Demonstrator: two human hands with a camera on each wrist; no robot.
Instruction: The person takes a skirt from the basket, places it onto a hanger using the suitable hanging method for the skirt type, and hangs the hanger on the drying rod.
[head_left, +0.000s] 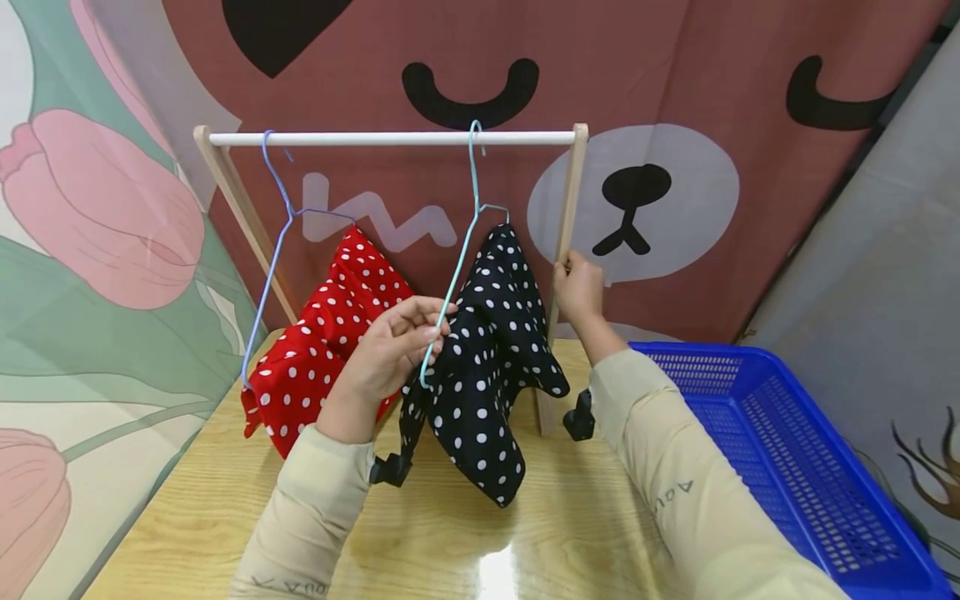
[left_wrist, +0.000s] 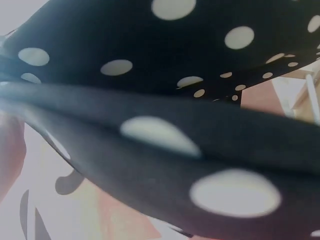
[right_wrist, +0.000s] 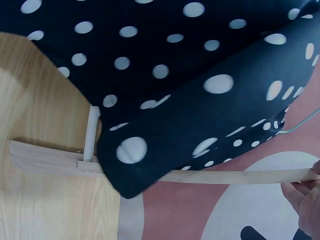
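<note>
In the head view, a black cloth with white dots (head_left: 483,392) hangs from a mint-green hanger (head_left: 458,267), hooked near the right end of the rack's white rail (head_left: 375,139). My left hand (head_left: 386,346) pinches the near arm of that hanger, beside the cloth. With my right hand (head_left: 581,287) I grip the wooden right post (head_left: 568,196) of the rack. A red cloth with white dots (head_left: 300,375) hangs on a periwinkle-blue hanger (head_left: 266,292) to the left. Black fabric (left_wrist: 100,130) fills most of the left wrist view; in the right wrist view, fingers (right_wrist: 297,197) hold the post.
The rack stands on a wood-grain table (head_left: 187,517). A blue plastic basket (head_left: 765,358) sits to the right, partly behind my right sleeve. Behind the rack hangs a brown printed curtain (head_left: 600,67), with a flower-printed one (head_left: 90,350) at the left.
</note>
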